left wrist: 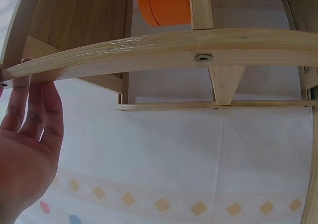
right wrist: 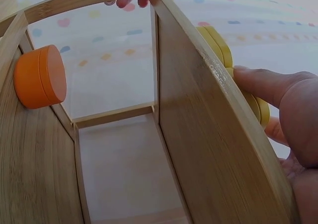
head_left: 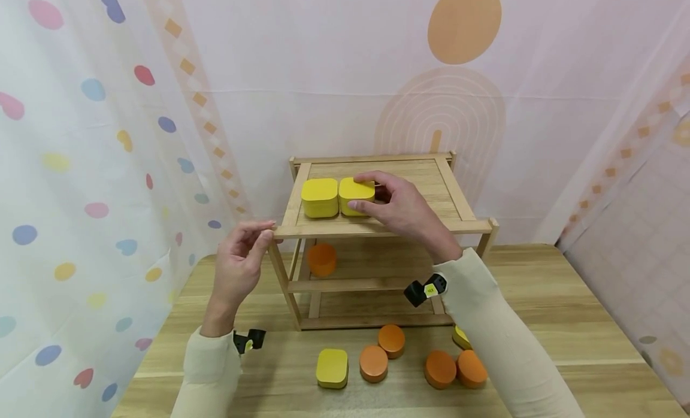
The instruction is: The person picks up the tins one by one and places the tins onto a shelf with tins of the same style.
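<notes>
On the top board of a wooden shelf rack [head_left: 350,230] stand two yellow rounded-square tins, side by side. My right hand [head_left: 401,205] holds the right yellow tin [head_left: 353,189], thumb at its front and fingers over its top and far side. The left yellow tin [head_left: 320,197] stands close against it. At the rack's front left corner, my left hand [head_left: 239,259] grips the wooden frame between thumb and fingers; the left wrist view shows its fingers [left wrist: 52,110] at the rail [left wrist: 149,55]. An orange round tin [right wrist: 39,77] sits on the middle shelf, at the left end.
On the table [head_left: 259,370] before the rack lie a yellow tin [head_left: 332,367] and several orange round tins [head_left: 374,363]. Another yellow tin [head_left: 460,337] is partly hidden by the right sleeve [head_left: 496,328]. A patterned curtain [head_left: 259,106] hangs behind the rack.
</notes>
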A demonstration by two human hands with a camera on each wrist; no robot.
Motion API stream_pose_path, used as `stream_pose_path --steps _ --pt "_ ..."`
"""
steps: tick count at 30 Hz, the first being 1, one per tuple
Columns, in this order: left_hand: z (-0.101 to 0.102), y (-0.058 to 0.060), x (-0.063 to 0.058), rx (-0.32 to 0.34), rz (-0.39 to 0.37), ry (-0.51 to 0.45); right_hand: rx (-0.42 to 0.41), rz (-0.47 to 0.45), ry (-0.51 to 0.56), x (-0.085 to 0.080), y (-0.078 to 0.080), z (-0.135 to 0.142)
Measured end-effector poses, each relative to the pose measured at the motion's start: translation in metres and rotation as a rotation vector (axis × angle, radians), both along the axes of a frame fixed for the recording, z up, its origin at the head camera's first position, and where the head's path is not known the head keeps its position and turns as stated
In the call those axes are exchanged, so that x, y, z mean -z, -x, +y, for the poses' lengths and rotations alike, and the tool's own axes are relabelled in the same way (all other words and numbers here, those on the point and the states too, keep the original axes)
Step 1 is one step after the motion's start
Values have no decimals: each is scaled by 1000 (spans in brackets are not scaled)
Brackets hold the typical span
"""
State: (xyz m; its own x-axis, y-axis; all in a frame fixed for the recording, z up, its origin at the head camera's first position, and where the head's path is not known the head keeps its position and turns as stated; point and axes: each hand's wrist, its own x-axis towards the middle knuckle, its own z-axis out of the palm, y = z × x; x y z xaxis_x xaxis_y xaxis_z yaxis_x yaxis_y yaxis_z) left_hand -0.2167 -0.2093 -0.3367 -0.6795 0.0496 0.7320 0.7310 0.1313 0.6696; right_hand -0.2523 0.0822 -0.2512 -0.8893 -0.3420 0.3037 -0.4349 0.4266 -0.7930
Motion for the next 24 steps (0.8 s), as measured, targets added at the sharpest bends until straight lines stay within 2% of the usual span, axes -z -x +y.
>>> stream_pose_path --steps 8,13,20,24 --pt "1 0 0 -1 -2 -3 -10 3 2 0 0 1" --pt "1 1 1 27 -2 -23 -14 8 -5 0 0 2" --pt "-1 5 0 4 -9 -5 -33 -13 25 -1 3 2" --pt "1 7 2 31 -6 -29 -34 23 37 1 4 5"
